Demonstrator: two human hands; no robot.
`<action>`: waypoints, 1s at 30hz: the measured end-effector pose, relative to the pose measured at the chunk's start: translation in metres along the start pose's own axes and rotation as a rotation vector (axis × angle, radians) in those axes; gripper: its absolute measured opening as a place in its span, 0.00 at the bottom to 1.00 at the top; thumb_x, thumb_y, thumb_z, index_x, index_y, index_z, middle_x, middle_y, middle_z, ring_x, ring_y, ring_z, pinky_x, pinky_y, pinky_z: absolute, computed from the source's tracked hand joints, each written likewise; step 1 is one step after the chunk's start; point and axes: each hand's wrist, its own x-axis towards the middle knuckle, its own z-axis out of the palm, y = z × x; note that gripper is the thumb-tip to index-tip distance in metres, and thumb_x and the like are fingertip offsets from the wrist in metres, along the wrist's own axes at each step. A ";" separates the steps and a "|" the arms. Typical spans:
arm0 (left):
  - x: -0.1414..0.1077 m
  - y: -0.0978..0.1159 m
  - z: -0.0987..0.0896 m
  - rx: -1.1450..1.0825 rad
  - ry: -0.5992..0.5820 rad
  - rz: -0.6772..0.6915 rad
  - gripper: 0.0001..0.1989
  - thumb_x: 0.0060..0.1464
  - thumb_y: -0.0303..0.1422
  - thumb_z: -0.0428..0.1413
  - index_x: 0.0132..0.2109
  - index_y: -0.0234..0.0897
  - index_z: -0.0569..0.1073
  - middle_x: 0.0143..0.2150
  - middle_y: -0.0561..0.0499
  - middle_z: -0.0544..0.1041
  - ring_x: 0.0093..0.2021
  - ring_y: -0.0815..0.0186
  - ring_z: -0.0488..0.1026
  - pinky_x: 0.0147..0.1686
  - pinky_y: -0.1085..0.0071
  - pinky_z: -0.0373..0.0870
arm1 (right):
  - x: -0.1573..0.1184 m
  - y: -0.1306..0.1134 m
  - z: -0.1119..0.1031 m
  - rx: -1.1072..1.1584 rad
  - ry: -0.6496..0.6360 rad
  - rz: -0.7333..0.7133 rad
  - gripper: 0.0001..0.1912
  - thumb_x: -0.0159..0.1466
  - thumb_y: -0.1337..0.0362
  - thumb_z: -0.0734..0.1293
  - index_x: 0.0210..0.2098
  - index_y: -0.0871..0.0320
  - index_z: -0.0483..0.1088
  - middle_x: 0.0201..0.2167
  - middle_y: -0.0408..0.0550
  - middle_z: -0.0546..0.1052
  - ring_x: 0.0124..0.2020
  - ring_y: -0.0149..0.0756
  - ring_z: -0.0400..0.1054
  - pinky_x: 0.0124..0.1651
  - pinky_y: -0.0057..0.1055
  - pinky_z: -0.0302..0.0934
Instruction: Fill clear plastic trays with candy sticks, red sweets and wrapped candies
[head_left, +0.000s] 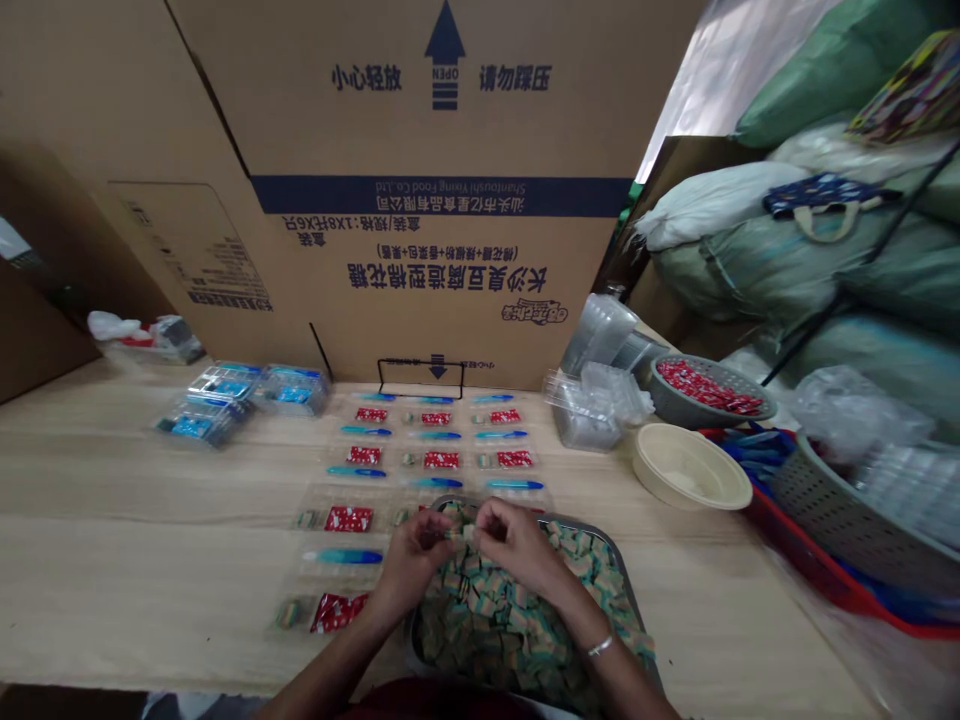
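Observation:
My left hand (417, 556) and my right hand (517, 540) are close together above a metal tray (628, 570) heaped with small striped green and tan pieces (510, 620). Pinched in my right fingers is one small pale piece (469, 534). The left fingers are curled together; what they hold, if anything, is too small to name. Beyond and left of the tray lie rows of clear plastic trays with red packets (349, 519), blue picks (343, 556) and small striped pieces. A bracelet (600, 646) is on my right wrist.
A large cardboard box (450, 230) stands behind the rows. Filled clear boxes (292, 390) sit at left. Right are stacked clear containers (589, 410), a cream bowl (691, 466), a grey basket of red packets (712, 388), a larger basket (862, 510) and sacks (787, 260).

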 end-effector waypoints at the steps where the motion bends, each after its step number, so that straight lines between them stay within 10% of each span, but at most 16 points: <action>1: 0.000 0.001 0.003 -0.015 -0.015 0.017 0.10 0.33 0.30 0.63 0.29 0.36 0.74 0.25 0.55 0.74 0.27 0.69 0.69 0.29 0.74 0.65 | -0.004 -0.002 0.001 0.085 -0.005 0.026 0.02 0.54 0.68 0.62 0.25 0.57 0.64 0.20 0.38 0.65 0.23 0.28 0.58 0.26 0.24 0.52; 11: -0.007 0.012 0.005 0.015 -0.165 0.038 0.12 0.39 0.33 0.63 0.34 0.35 0.74 0.28 0.53 0.75 0.29 0.68 0.70 0.31 0.73 0.65 | -0.015 -0.001 0.028 0.073 0.152 0.084 0.03 0.53 0.68 0.61 0.28 0.56 0.64 0.21 0.40 0.68 0.24 0.32 0.63 0.28 0.27 0.56; 16: -0.013 0.010 -0.009 -0.009 -0.019 0.076 0.09 0.37 0.29 0.62 0.30 0.36 0.71 0.27 0.54 0.74 0.29 0.68 0.70 0.31 0.74 0.65 | -0.005 -0.005 0.036 -0.096 0.040 -0.134 0.11 0.54 0.72 0.60 0.37 0.56 0.67 0.37 0.48 0.72 0.37 0.36 0.67 0.41 0.31 0.59; 30: -0.007 -0.009 -0.099 -0.084 0.305 0.164 0.13 0.35 0.30 0.63 0.30 0.36 0.68 0.28 0.55 0.72 0.30 0.68 0.70 0.31 0.73 0.67 | 0.078 -0.040 0.107 -0.133 -0.285 -0.191 0.05 0.51 0.75 0.65 0.26 0.59 0.70 0.24 0.41 0.73 0.27 0.30 0.66 0.29 0.24 0.55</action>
